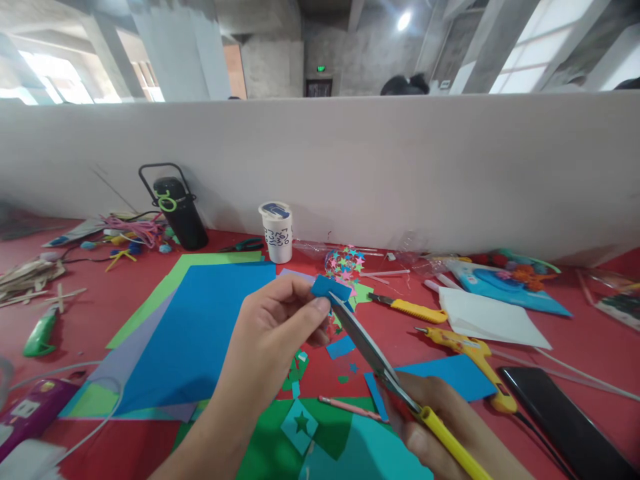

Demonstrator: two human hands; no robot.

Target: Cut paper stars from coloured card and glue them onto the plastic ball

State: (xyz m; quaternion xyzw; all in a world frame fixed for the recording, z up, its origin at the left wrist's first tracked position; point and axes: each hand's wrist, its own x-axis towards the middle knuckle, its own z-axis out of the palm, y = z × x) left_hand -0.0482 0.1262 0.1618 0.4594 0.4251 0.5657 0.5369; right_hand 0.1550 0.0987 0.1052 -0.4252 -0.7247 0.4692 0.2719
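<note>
My left hand [273, 327] is closed in a pinch on a small folded piece of blue paper [331, 289], held up above the red table [115, 300]. My right hand [445, 427] grips yellow-handled scissors [375, 357] whose blades point up and left, with their tips touching the blue piece. Under my hands lie sheets of blue paper [200, 327], green paper and teal paper, with small offcuts between them.
A white cup [277, 231] and a black bottle [177, 210] stand by the grey partition. A yellow utility knife [407, 308], yellow glue gun [467, 353], white sheet [487, 320] and black phone [560, 420] lie to the right. Sticks and a green cutter [40, 331] lie left.
</note>
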